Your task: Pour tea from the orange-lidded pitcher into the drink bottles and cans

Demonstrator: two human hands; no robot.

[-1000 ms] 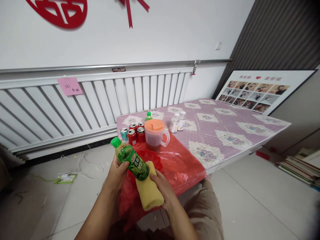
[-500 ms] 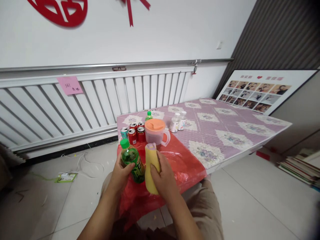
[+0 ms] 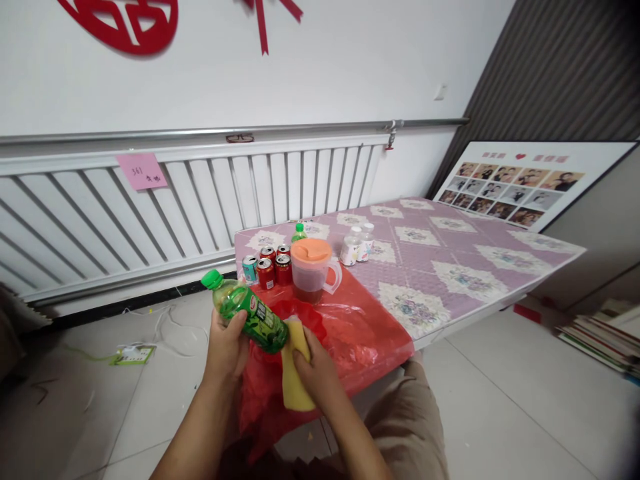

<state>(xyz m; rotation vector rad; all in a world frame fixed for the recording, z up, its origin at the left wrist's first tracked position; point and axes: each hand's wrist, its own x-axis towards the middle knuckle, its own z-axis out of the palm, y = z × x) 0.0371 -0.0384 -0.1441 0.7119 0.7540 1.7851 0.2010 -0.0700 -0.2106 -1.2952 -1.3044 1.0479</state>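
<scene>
Head view: my left hand [image 3: 227,343] grips the green-labelled drink bottle [image 3: 263,323] around its body, thumb on the near side. My right hand [image 3: 317,370] is closed on the folded yellow cloth [image 3: 296,383]. The bottle is held tilted above the near left part of the red plastic sheet [image 3: 373,337]; its long axis runs from the green cap [image 3: 213,279], far left, to the base, near right. The base points toward my right hand and lies against or just beside the cloth's upper end; I cannot confirm contact. My left hand is nearer the cap, my right hand nearer the base. The scalloped red bowl [image 3: 317,320] sits partly hidden behind the bottle, with the orange-lidded pitcher [image 3: 307,275] beyond.
</scene>
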